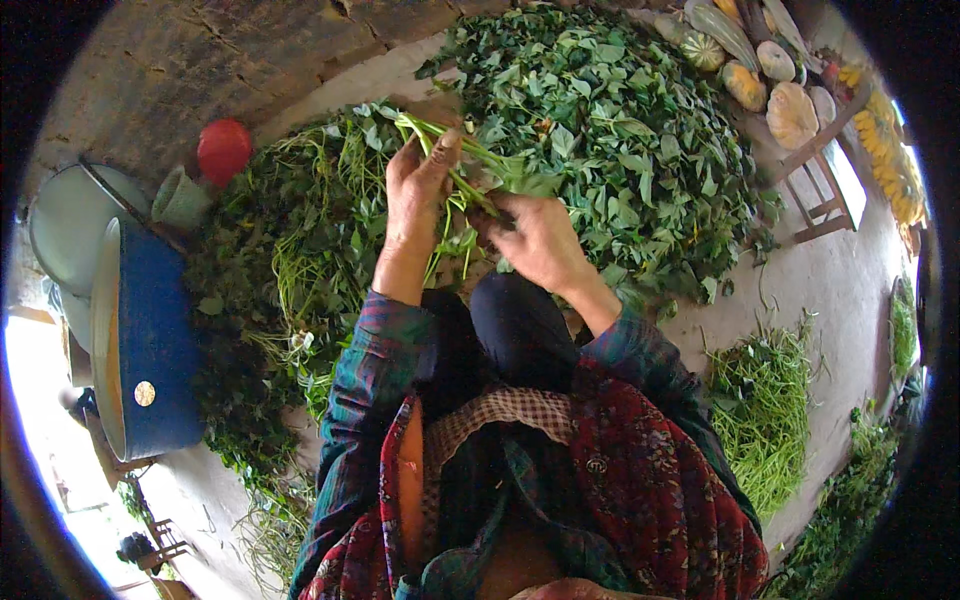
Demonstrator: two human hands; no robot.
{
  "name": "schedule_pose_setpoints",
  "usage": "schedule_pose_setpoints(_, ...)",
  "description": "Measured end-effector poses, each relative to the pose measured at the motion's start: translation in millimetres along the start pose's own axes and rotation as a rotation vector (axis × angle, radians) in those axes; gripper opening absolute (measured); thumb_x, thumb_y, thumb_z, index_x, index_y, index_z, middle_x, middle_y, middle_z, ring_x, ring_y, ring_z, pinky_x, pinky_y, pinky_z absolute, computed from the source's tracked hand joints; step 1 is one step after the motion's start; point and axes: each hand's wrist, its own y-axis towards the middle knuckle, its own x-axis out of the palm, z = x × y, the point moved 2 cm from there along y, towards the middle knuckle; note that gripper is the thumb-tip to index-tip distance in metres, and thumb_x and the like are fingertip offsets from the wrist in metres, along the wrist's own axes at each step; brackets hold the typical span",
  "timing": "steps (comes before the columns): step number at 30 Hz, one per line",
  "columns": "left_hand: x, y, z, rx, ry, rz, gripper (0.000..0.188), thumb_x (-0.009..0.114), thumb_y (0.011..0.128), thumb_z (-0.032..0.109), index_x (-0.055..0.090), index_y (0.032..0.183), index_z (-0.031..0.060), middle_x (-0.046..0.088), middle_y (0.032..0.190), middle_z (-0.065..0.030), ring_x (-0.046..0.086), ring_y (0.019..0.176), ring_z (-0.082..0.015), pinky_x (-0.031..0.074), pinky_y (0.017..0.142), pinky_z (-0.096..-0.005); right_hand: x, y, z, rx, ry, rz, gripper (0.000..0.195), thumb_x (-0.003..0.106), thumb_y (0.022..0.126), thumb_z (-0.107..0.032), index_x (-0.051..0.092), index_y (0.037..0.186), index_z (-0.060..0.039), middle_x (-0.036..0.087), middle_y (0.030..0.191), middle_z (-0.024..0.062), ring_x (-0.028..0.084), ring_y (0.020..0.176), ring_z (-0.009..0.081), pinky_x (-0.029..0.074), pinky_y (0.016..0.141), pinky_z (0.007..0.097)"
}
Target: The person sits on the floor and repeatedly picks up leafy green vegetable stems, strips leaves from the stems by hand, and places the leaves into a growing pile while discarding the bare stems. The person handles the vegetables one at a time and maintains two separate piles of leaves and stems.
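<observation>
My left hand [420, 180] is closed round a small bunch of green leafy stems [469, 146], its thumb lying over them. Lower and to the right, my right hand [525, 232] has its fingertips on the lower part of a stem; the hand is slightly blurred and its fingertips are partly hidden. Beyond my right hand rises a large heap of green leaves [622, 150]. A darker pile of leafy vines and stems [315, 247] spreads on the floor beside my left hand. Both hands are above my knees.
At left stand a blue tub [161, 345], a grey round basin [67, 225], a pale green basket [180, 199] and a red round object [224, 152]. At right are pumpkins [791, 116], bananas [889, 165], a wooden stool [840, 187] and a pile of thin green stems [765, 420].
</observation>
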Motion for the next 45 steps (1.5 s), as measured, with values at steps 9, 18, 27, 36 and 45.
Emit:
schedule_pose_setpoints(9,2,0,-20,-0.264,-0.254,-0.113,0.040,0.057,0.088,0.028,0.057,0.111,-0.0049,0.063,0.094,-0.0057,0.056,0.065,-0.0090,0.046,0.056,-0.0220,-41,4,28,0.383,1.145,-0.345,0.035,0.058,0.088,-0.030,0.054,0.101,0.0018,0.063,0.071,0.0096,0.061,0.062,0.0163,0.049,0.060,0.0271)
schedule_pose_setpoints(18,-2,12,-30,-0.261,-0.023,-0.127,0.037,0.060,0.085,0.029,0.061,0.107,-0.0007,0.063,0.083,-0.0037,0.055,0.068,-0.0098,0.044,0.055,-0.0227,-35,-2,38,0.533,1.364,-0.412,0.038,0.053,0.091,-0.027,0.053,0.113,0.0044,0.064,0.093,0.0139,0.060,0.061,0.0179,0.049,0.057,0.0311)
schedule_pose_setpoints(27,7,-23,-9,0.155,0.291,-0.006,0.015,0.063,0.082,0.012,0.063,0.088,-0.0020,0.060,0.072,0.0000,0.049,0.064,-0.0063,0.041,0.058,-0.0219,-11,-3,46,0.605,1.430,-0.144,0.027,0.061,0.086,-0.018,0.059,0.111,-0.0064,0.064,0.105,0.0028,0.061,0.091,0.0154,0.050,0.077,0.0318)
schedule_pose_setpoints(36,22,-38,-10,0.102,0.491,-0.272,0.023,0.065,0.079,0.010,0.063,0.097,-0.0039,0.067,0.080,-0.0082,0.057,0.071,-0.0104,0.046,0.066,-0.0271,-4,-12,55,0.640,1.510,-0.012,0.025,0.068,0.082,-0.023,0.063,0.103,-0.0088,0.063,0.089,-0.0016,0.059,0.075,0.0117,0.047,0.067,0.0261)
schedule_pose_setpoints(45,23,-24,-10,0.100,0.449,-0.351,0.015,0.057,0.082,0.004,0.064,0.092,-0.0031,0.064,0.069,-0.0050,0.059,0.065,-0.0104,0.047,0.062,-0.0258,-65,-38,32,0.230,0.549,-0.081,0.014,0.065,0.082,-0.013,0.067,0.091,-0.0024,0.067,0.077,0.0033,0.058,0.066,0.0047,0.046,0.057,0.0238)
